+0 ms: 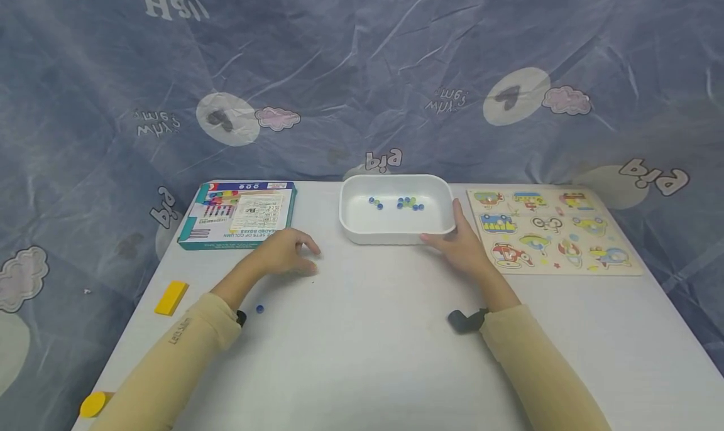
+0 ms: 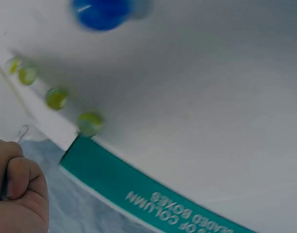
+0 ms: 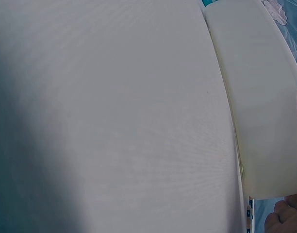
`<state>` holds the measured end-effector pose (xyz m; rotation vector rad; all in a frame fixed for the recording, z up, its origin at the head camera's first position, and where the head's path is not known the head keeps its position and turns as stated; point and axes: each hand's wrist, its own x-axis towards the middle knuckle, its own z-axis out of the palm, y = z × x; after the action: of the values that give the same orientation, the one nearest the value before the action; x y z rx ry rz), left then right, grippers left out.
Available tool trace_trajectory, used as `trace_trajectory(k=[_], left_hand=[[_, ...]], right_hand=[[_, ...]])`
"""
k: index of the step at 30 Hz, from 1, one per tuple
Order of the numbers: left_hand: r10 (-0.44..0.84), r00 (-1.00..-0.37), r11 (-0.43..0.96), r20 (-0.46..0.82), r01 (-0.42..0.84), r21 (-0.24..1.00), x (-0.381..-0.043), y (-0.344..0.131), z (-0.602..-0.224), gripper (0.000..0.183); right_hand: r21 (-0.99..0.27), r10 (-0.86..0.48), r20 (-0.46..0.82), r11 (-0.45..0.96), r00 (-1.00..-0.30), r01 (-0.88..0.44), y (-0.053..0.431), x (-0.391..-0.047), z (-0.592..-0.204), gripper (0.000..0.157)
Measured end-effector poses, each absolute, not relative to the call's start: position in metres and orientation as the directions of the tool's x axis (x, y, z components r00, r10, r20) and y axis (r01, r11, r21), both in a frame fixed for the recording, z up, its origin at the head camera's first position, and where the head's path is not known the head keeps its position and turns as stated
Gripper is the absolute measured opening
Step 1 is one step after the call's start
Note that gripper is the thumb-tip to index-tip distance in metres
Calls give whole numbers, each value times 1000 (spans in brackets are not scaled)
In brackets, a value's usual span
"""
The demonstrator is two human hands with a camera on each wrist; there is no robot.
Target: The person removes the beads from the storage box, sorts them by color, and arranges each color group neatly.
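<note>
A white plastic tray [image 1: 396,236] stands at the far middle of the table, with several blue and yellow-green marbles [image 1: 408,203] on its floor. My right hand [image 1: 464,249] holds its right front corner, thumb against the front wall and fingers along the end. My left hand [image 1: 285,253] hovers beside the teal cardboard box, thumb and fingers bent and apart with nothing between them. In the left wrist view, several yellow-green marbles [image 2: 56,98] lie in a row off the box's corner; the head view hides them. A blue marble [image 1: 259,309] lies near my left wrist.
The teal box [image 1: 237,214] lies at the back left. A yellow block [image 1: 171,298] and a yellow round piece [image 1: 93,404] sit along the left edge. At the back right is a wooden picture puzzle board [image 1: 557,230]. A patterned blue cloth [image 1: 362,79] hangs behind the table.
</note>
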<state>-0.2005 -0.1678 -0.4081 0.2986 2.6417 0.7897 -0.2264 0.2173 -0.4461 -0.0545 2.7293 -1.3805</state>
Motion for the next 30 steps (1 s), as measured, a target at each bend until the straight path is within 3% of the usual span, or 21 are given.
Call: trace_trajectory(k=[8,14,25,30], left_hand=[[356,-928,688,-112,179,703,-216,-144,-377,22],[378,-926,625,-14,244,741,-233,-108,-366,22],[524,-852,568,-3,347,747,-273,-53,-381,26],[540,-841,580,-49,329,745,-287,-39,-389,29]], right_hand=[[-803,-66,-52,596,-996,2,218,-224,-447,118],[-804,-60,-54,595,-997,8,218,-224,-448,118],[-812,-70,-47,584,-996,-2,215,-222,-445,116],[-812,-73,-38,583,-997,-11,216,-223,-444,117]])
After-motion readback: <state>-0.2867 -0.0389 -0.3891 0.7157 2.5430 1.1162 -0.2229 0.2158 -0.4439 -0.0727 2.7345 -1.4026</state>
